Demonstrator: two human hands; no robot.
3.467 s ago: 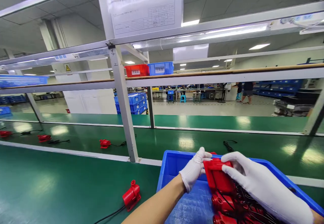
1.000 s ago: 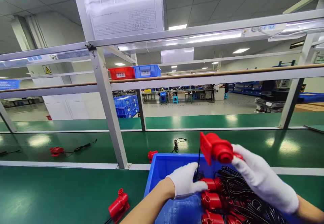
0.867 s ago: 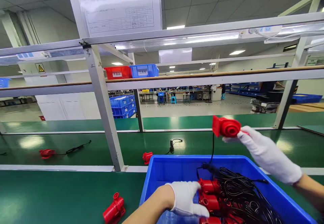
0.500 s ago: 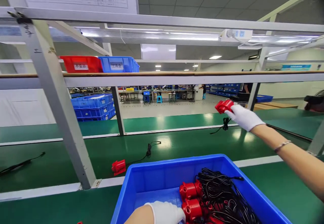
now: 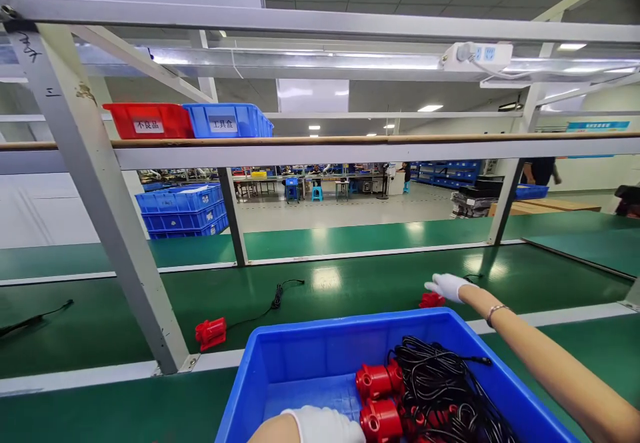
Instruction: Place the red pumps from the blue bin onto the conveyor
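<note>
My right hand, in a white glove, is just above a red plastic part on the green belt, its fingers stretched out. The part's black cable shows partly behind the hand. My left hand, also gloved, is low inside the blue bin, beside a red plastic part; its fingertips are hidden at the lower edge of the view. Another red part lies behind that one. Bundled black cables fill the bin's right side, partly covering more red parts.
Another red part with a black cable lies on the belt, left of the bin. A grey frame post stands at left. The shelf above carries a red box and a blue box. A black cable lies far left.
My right hand has lowered the red part from the air onto the belt, and its fingers have straightened. My left hand stays in the bin. The view has shifted slightly.
</note>
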